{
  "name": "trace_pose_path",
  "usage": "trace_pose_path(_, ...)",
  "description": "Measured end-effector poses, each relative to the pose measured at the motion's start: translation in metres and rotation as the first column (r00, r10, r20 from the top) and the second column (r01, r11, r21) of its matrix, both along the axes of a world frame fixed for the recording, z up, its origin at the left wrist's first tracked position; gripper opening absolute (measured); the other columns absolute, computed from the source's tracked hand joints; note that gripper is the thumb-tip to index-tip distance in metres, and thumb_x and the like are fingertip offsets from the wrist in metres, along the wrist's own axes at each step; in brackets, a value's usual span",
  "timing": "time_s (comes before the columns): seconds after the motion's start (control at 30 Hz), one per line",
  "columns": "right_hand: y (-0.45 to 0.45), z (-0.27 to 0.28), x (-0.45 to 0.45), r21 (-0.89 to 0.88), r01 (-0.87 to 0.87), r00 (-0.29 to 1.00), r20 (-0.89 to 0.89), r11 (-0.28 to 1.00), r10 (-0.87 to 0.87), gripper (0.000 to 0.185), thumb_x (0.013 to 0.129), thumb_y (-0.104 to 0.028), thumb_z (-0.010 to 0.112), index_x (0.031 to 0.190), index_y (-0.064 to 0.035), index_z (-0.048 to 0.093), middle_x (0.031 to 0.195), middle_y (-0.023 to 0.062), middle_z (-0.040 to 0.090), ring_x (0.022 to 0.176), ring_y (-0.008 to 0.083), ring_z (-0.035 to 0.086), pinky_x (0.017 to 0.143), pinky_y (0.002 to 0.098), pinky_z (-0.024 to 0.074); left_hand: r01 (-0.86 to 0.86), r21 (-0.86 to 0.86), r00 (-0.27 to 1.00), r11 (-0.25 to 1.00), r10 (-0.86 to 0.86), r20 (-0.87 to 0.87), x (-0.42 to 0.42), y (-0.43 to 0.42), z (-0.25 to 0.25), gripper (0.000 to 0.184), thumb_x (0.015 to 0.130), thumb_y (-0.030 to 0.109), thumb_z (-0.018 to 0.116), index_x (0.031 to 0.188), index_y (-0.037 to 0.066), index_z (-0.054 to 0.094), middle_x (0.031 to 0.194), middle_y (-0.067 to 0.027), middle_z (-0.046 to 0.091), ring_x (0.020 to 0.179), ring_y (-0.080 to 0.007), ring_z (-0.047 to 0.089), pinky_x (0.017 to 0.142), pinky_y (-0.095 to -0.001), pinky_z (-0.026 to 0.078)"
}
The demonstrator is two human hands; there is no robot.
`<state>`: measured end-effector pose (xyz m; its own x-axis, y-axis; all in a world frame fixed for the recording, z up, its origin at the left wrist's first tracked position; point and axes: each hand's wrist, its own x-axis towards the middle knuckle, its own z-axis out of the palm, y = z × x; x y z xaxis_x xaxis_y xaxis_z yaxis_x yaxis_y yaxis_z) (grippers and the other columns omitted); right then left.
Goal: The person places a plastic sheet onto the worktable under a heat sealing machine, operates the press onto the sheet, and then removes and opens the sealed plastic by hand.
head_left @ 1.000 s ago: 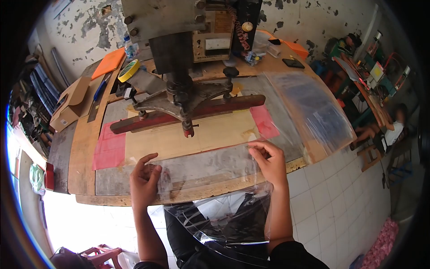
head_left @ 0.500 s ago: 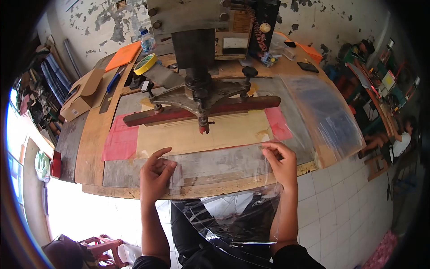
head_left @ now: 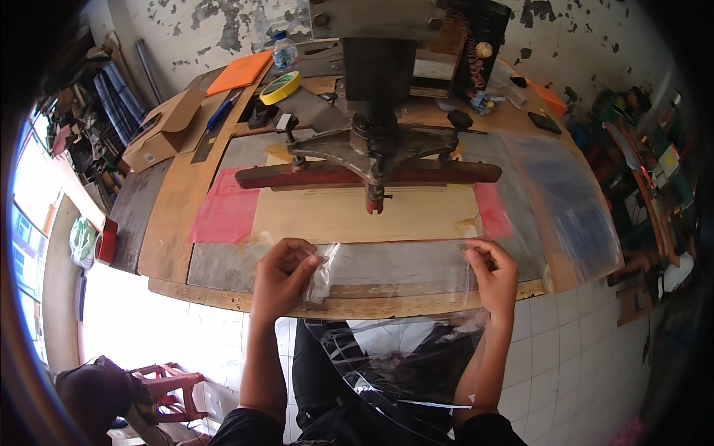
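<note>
A clear plastic sheet (head_left: 401,349) hangs between my hands, sagging below the table's front edge over my lap. With thumb and fingers closed, my left hand (head_left: 284,276) pinches its upper left corner. My right hand (head_left: 494,276) holds the upper right corner the same way. Beyond my hands lies a yellowish board (head_left: 357,219) with a pink sheet (head_left: 225,208) at its left end and another pink piece (head_left: 492,209) at its right. Above the board stands a press head with a long reddish bar (head_left: 416,175).
A stack of clear plastic sheets (head_left: 569,208) lies on the table's right side. At the left are a cardboard box (head_left: 165,137), a blue cutter (head_left: 222,111) and yellow tape (head_left: 280,88). A phone (head_left: 544,123) lies at the back right. A red stool (head_left: 167,390) stands on the floor.
My left hand's fingers have gone from spread to closed on the sheet's corner. The right hand keeps its pinch. The whole view has shifted, so the table appears farther right.
</note>
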<state>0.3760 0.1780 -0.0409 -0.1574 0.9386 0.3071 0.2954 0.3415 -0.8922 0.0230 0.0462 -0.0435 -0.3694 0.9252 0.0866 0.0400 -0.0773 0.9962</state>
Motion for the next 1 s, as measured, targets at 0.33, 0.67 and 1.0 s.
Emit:
trace_pose_path(0.33, 0.0, 0.002, 0.001, 0.016, -0.004, 1.0, 0.022, 1.0, 0.004, 0.015, 0.101, -0.006, 0.071, 0.114, 0.0017, 0.076, 0.095, 0.0053, 0.076, 0.084, 0.0103, 0.07, 0.076, 0.0257, 0.0528, 0.05, 0.034, 0.998, 0.998, -0.049, -0.049, 0.008, -0.002, 0.014, 0.047, 0.101, 0.001, 0.072, 0.144, 0.001, 0.053, 0.092, -0.0001, 0.065, 0.066, -0.0023, 0.056, 0.056, -0.0205, 0.042)
trace_pose_path(0.67, 0.0, 0.003, 0.001, -0.013, -0.008, 1.0, 0.014, 1.0, 0.008, 0.018, 0.105, -0.009, 0.067, 0.119, -0.0003, 0.074, 0.095, 0.0028, 0.072, 0.079, 0.0086, 0.063, 0.069, 0.0256, 0.0505, 0.054, 0.014, 0.997, 0.998, -0.053, -0.059, 0.002, -0.002, 0.007, 0.045, 0.1, 0.001, 0.073, 0.141, 0.001, 0.053, 0.092, -0.0001, 0.062, 0.066, -0.0021, 0.056, 0.055, -0.0207, 0.042)
trace_pose_path(1.0, 0.001, 0.001, 0.001, 0.059, -0.045, 0.998, 0.044, 0.997, 0.042, 0.022, 0.095, -0.004, 0.077, 0.117, -0.001, 0.075, 0.09, 0.0001, 0.067, 0.075, 0.0069, 0.054, 0.069, 0.0233, 0.0441, 0.029, 0.015, 0.999, 0.999, -0.028, -0.043, 0.003, -0.002, 0.008, 0.045, 0.102, 0.003, 0.071, 0.143, 0.002, 0.054, 0.084, 0.0038, 0.058, 0.063, -0.0004, 0.051, 0.055, -0.0203, 0.038)
